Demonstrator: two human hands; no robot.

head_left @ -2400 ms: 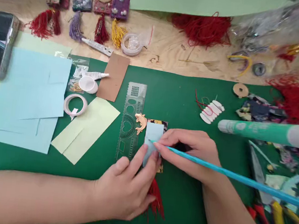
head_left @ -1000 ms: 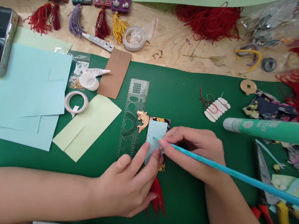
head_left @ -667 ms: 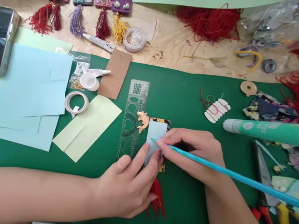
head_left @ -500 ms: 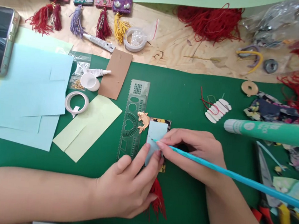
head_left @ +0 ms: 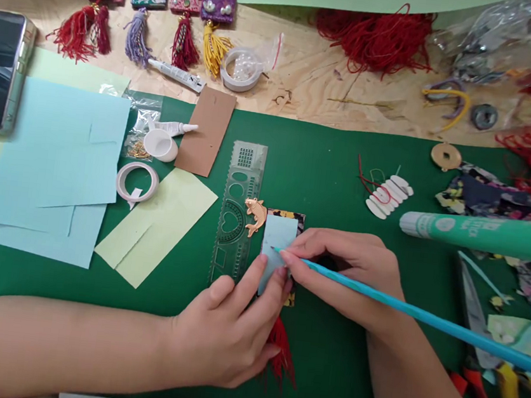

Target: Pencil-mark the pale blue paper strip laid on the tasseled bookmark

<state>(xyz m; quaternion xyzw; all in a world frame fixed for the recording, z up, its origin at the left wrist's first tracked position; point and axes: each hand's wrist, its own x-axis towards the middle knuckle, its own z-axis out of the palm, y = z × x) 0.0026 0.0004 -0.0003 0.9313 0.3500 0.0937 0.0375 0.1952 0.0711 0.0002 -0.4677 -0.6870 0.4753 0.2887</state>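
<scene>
Left hand (head_left: 231,335): fingers slightly spread, pressing on the blue slip (head_left: 281,229)
Right hand (head_left: 359,257): pinching the blue pencil (head_left: 425,315)
Pencil tip (head_left: 276,249): farther right on the slip than a moment ago (barely), marking seemingly under way
Blue slip: between both hands, atop the patterned piece (head_left: 302,223), near the fish charm (head_left: 256,216)

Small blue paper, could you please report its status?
Right hand holding blue pencil, tip at small blue paper. Left hand resting on it, fingers covering its lower part. Gold fish charm close beside.
</scene>
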